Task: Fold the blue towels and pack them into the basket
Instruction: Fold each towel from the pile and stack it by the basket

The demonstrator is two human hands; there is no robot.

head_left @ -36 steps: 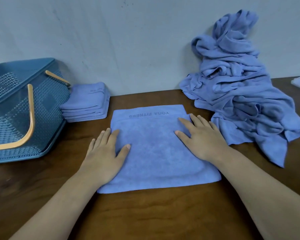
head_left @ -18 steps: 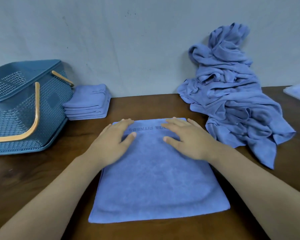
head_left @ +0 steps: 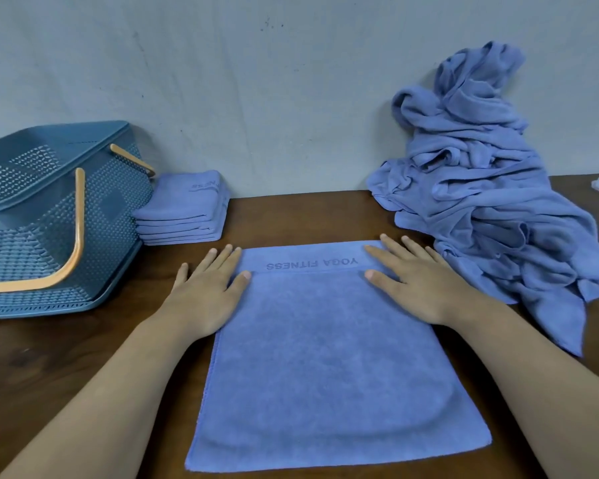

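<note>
Closest to me, a folded blue towel (head_left: pixel 325 357) lies flat on the brown bench (head_left: pixel 66 375). Its printed band, which reads YOGA FITNESS upside down from where I stand, is at the far end.

My left hand (head_left: pixel 204 295) rests flat at the towel's far left corner. The fingers are straight and slightly spread, with the thumb on the cloth and the outer fingers on the bench beside it. My right hand (head_left: pixel 419 288) lies flat on the far right corner, fingers straight and a little apart, pinching nothing.

Beyond my left hand, a stack of folded towels (head_left: pixel 184 212) sits against the wall (head_left: pixel 256 81). It is just beside the blue basket (head_left: pixel 32 236) with orange handles at far left.

On the far right, a heap of unfolded towels (head_left: pixel 481 202) leans up the wall. Its lower folds spill onto the bench just beside my right hand.
</note>
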